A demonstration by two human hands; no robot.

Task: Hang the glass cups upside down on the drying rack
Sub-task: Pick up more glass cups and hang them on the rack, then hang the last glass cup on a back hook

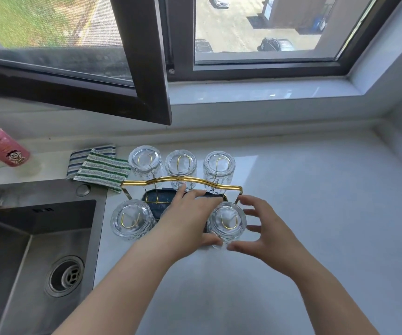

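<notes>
I am seeing clear ribbed glass cups sitting upside down on the gold wire drying rack (182, 182), with gold loops showing through their bottoms. My left hand (190, 218) and right hand (265, 228) are spreading open around the front-right glass cup (226, 224), fingertips touching it, not closing.

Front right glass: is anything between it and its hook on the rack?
Nothing visible. The front right glass already sits upside down over its gold hook on the rack, with the left hand and right hand on either side of it.
</notes>
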